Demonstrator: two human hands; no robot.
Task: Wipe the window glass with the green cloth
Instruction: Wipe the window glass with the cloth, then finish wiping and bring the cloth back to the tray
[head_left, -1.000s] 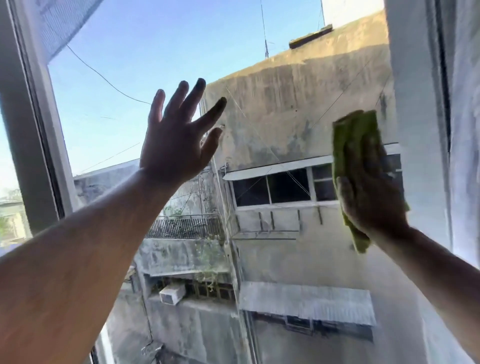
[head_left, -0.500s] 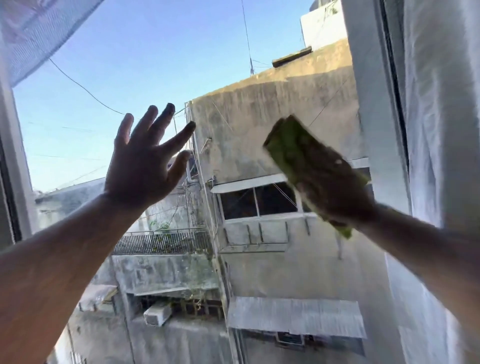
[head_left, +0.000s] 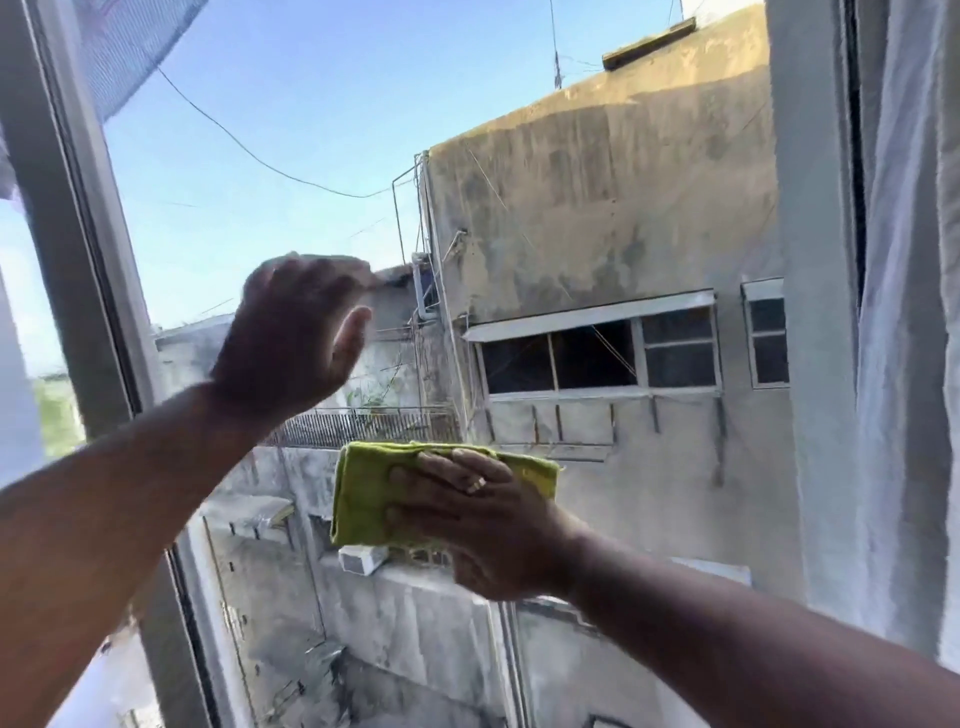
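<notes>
The window glass (head_left: 311, 130) fills the middle of the head view, with sky and a stained concrete building behind it. My right hand (head_left: 483, 525) presses a folded green cloth (head_left: 363, 493) flat against the lower middle of the glass, fingers spread over the cloth's right half. A ring shows on one finger. My left hand (head_left: 291, 338) is raised above and left of the cloth, blurred, fingers curled forward, holding nothing. Whether it touches the pane I cannot tell.
A grey window frame post (head_left: 78, 260) runs down the left side. A mesh screen (head_left: 124, 47) hangs at the top left. On the right stand a white frame (head_left: 810, 260) and a pale curtain (head_left: 909, 364).
My right hand has swept the green cloth down and to the left across the glass, turning it flat. The fingers of my left hand, spread before, have curled in.
</notes>
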